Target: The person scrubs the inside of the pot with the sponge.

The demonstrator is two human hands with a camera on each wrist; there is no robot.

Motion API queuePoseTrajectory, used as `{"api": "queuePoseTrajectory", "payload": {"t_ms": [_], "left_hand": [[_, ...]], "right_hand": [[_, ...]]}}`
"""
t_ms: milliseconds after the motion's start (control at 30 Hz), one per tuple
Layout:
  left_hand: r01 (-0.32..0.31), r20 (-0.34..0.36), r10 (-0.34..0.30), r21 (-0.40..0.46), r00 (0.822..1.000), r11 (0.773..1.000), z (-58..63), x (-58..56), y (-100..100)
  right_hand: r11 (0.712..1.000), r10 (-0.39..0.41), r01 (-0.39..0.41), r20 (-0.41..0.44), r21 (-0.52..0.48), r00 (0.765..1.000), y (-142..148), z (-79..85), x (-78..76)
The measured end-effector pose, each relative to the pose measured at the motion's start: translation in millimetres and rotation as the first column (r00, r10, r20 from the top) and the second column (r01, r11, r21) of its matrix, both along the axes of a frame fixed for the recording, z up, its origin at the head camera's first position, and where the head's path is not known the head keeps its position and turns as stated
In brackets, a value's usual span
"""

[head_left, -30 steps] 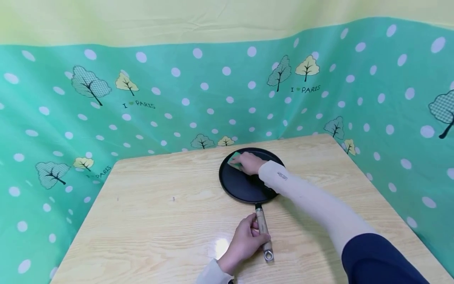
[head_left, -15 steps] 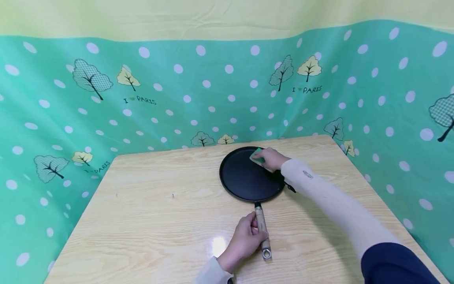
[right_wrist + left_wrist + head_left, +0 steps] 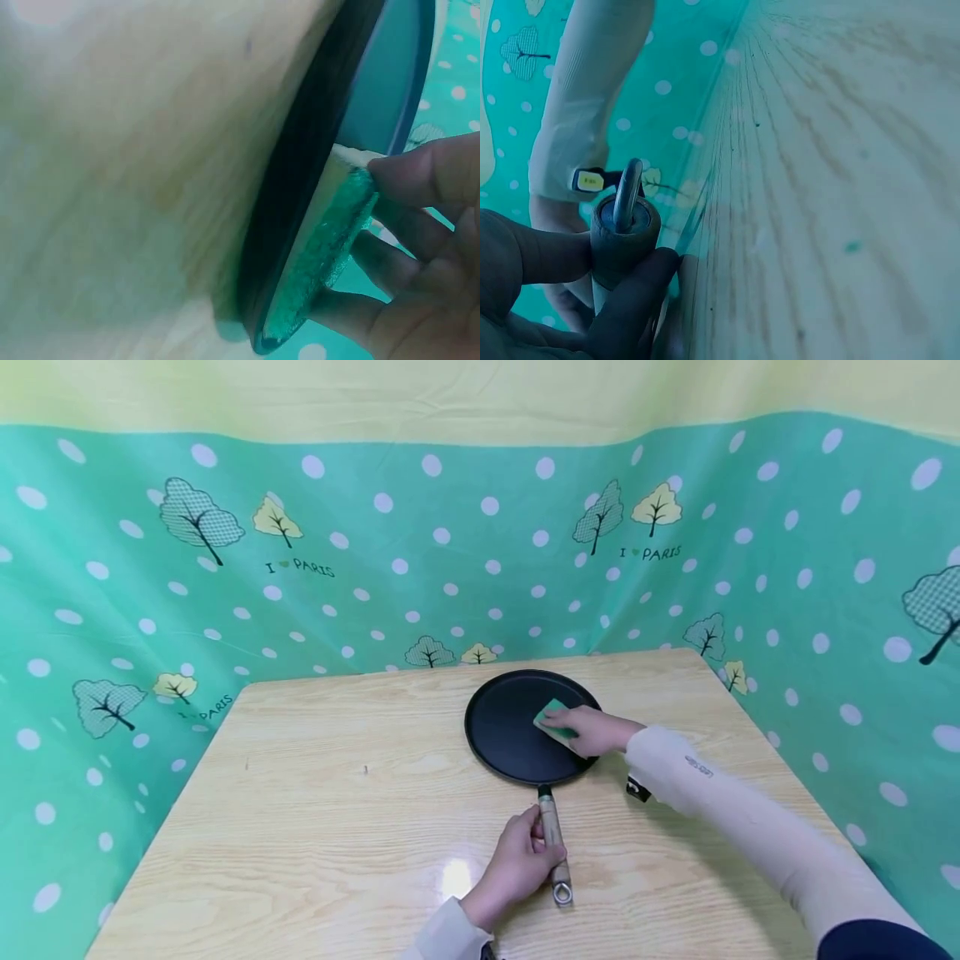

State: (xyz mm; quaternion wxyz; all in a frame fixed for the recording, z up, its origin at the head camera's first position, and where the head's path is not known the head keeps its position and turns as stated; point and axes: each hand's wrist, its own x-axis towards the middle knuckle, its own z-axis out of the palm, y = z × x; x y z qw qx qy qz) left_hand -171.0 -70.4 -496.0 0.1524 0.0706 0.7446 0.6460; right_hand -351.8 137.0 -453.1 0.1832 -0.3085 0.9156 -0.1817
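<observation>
Pan (image 3: 502, 731) flat on table (image 3: 300, 818), handle (image 3: 551, 823) toward six o'clock, pinched by left hand (image 3: 517, 862); rigid, likely weighty, best held there. Right hand (image 3: 592, 732) grips sponge (image 3: 322, 247) at pan's three o'clock (probably soft, light).

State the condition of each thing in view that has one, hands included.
Flat round black pan, lying face up on the light wood-grain table
Cylindrical wooden handle, attached to the pan, gripped
Green-and-cream rectangular sponge, on the pan, green side up
Left hand, gripping the handle
Right hand, holding the sponge
Green dotted fabric curtain, hanging
</observation>
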Motion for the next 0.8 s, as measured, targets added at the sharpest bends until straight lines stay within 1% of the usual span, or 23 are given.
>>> {"api": "queuePoseTrajectory", "payload": {"t_ms": [167, 333, 533, 667, 800], "left_hand": [[0.006, -0.01, -0.007, -0.019, 1.0, 1.0, -0.6, -0.7, -1], [0.004, -0.012, -0.005, -0.021, 1.0, 1.0, -0.5, -0.7, -2], [0.005, -0.011, -0.005, -0.005, 1.0, 1.0, -0.6, -0.6, -3], [0.006, -0.039, -0.006, 0.002, 0.999, 1.0, -1.5, -0.1, -4], [0.011, -0.074, -0.011, -0.006, 0.997, 1.0, -3.1, 1.1, -4]], "right_hand": [[0.998, 0.052, -0.054, -0.041, -0.037, 0.998, -5, -1.8, 14.8], [0.992, 0.096, -0.101, -0.066, -0.073, 0.993, -14, -2.4, 26.1], [0.983, 0.169, -0.171, -0.038, -0.072, 0.985, -35, 1.0, 38.2], [0.973, 0.224, -0.225, -0.028, -0.057, 0.974, -54, 4.6, 42.3], [0.968, 0.247, -0.247, -0.015, -0.037, 0.969, -68, 6.4, 42.1]]}}
